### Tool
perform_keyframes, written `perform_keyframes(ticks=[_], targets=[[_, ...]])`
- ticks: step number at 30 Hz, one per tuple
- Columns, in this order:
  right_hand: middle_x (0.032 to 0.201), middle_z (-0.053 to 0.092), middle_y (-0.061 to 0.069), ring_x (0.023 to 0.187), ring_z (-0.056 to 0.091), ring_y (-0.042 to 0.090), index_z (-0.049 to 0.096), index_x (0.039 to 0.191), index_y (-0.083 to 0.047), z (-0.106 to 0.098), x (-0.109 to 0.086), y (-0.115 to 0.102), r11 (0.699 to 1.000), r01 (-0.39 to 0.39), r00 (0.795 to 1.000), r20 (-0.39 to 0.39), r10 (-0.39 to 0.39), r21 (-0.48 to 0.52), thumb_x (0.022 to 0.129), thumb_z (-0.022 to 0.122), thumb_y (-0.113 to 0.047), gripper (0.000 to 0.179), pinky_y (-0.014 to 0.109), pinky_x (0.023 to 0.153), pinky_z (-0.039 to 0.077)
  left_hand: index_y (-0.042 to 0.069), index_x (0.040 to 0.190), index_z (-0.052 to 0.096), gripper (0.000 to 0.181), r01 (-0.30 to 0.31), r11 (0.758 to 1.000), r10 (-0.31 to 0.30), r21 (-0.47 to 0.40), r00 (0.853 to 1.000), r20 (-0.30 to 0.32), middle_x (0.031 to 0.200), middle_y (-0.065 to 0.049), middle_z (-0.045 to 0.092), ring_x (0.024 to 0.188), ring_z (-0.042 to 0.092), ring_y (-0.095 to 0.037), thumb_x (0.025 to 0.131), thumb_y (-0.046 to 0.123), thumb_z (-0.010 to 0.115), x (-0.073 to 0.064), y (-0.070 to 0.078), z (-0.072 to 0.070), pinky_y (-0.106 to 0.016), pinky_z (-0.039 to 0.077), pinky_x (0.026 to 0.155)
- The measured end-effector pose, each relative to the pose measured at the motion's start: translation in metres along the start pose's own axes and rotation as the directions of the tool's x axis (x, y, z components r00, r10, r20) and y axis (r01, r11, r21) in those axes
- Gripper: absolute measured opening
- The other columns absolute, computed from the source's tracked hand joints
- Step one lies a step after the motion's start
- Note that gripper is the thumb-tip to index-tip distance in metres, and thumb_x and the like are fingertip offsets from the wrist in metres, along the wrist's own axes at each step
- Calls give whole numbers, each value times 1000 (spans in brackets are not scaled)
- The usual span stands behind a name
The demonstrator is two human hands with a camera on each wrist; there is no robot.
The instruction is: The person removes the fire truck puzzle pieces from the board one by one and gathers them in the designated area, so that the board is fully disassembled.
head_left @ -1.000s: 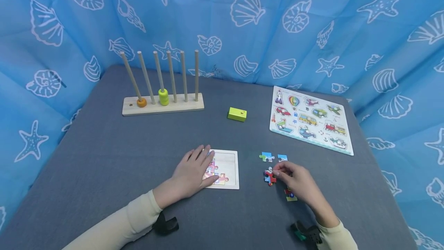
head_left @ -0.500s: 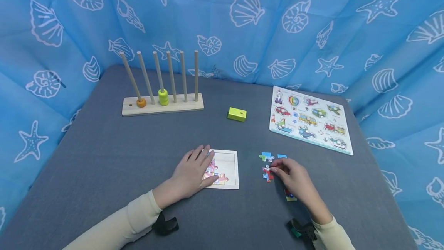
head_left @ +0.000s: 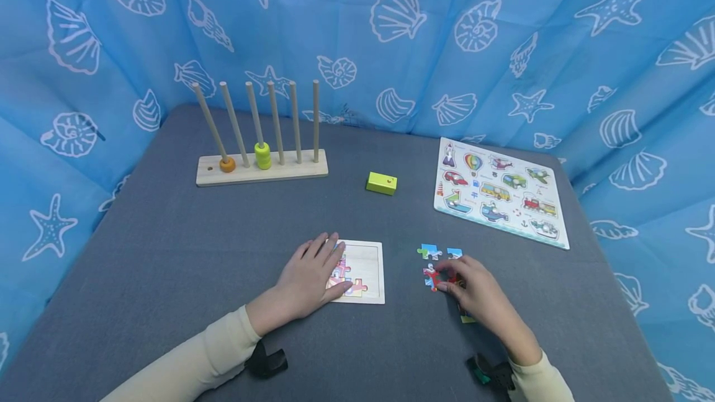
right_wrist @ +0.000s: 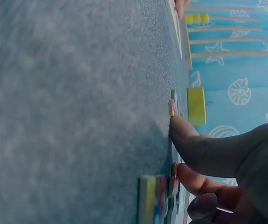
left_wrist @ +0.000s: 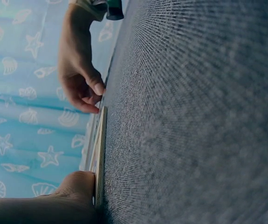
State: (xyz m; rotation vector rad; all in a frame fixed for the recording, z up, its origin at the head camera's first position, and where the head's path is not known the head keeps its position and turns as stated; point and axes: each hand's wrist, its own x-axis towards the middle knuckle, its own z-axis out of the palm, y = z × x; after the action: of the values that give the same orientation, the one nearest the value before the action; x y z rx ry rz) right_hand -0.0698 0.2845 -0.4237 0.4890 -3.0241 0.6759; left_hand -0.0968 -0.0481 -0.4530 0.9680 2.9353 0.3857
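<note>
My left hand [head_left: 310, 272] lies flat with straight fingers over the left part of a wooden puzzle tray [head_left: 382, 272], covering some of the pink pieces in it. To the right, my right hand [head_left: 480, 290] is low over loose jigsaw pieces, thumb and index finger spread apart. Its fingertips are at the right edge of a red and blue puzzle piece [head_left: 431, 279], and red shows in the gap between them. In the right wrist view the thumb [right_wrist: 189, 140] touches a piece's edge. A yellow-edged piece [head_left: 468, 319] lies partly under that hand.
Two blue puzzle pieces, one with a green corner [head_left: 429, 252] and another [head_left: 454, 253], lie just beyond my right hand. Farther back stand a peg rack [head_left: 262, 169] with orange and green beads, a yellow-green block [head_left: 382, 183] and a vehicle picture board [head_left: 501, 194].
The red and blue piece has shifted slightly left and away from me, close below the blue pieces. My right thumb and index finger have spread apart. The left hand stays still.
</note>
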Motion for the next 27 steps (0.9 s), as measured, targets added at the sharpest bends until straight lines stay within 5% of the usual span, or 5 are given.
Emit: perform_keyframes(ticks=[17, 21, 27], targets=[[77, 49, -7, 70, 43, 10, 69, 102, -14, -4, 3, 1, 999, 20, 1000, -22, -21, -40, 80, 76, -9, 23, 27, 61, 37, 7, 147, 36, 74, 5, 1000, -5, 13, 1000, 3, 153, -16, 33, 141, 29, -32, 95, 58, 43, 1, -1, 0, -49, 28, 110], [75, 46, -8, 65, 41, 4, 68, 102, -11, -5, 3, -5, 999, 27, 999, -48, -26, 21, 80, 76, -6, 24, 22, 57, 37, 6, 146, 38, 73, -4, 1000, 4, 16, 1000, -11, 152, -16, 35, 140, 31, -32, 95, 57, 45, 1, -1, 2, -50, 29, 110], [76, 47, -11, 63, 40, -2, 67, 98, -8, 3, 4, -36, 977, 157, 985, -98, -144, 145, 78, 77, -4, 23, 18, 55, 38, 7, 146, 39, 72, -12, 999, 14, 47, 1000, -26, 152, -15, 35, 139, 32, -32, 95, 57, 45, 0, -2, 7, -49, 30, 109]])
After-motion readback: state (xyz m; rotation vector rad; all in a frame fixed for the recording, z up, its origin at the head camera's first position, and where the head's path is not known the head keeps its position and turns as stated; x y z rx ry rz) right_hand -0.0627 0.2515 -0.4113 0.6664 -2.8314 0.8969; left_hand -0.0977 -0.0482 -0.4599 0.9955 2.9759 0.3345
